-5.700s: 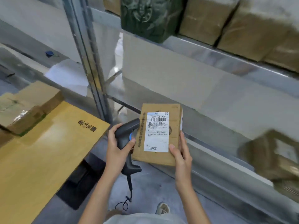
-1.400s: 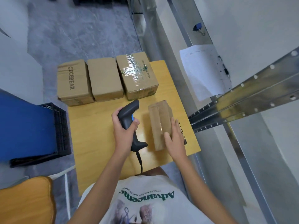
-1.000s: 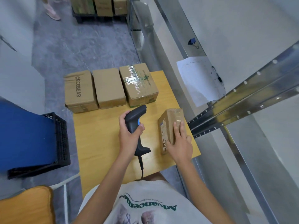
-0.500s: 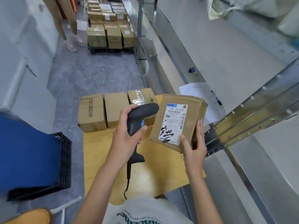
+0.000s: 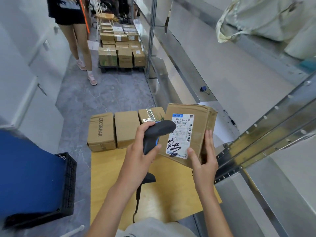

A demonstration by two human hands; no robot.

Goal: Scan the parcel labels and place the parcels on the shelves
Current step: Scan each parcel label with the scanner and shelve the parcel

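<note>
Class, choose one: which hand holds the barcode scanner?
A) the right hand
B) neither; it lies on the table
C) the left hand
C: the left hand grips the scanner, aimed at the label on the parcel held by the right hand.

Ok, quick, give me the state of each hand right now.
Left hand: closed round the scanner, aimed at the label.
Right hand: holding the parcel by its lower right edge.
</note>
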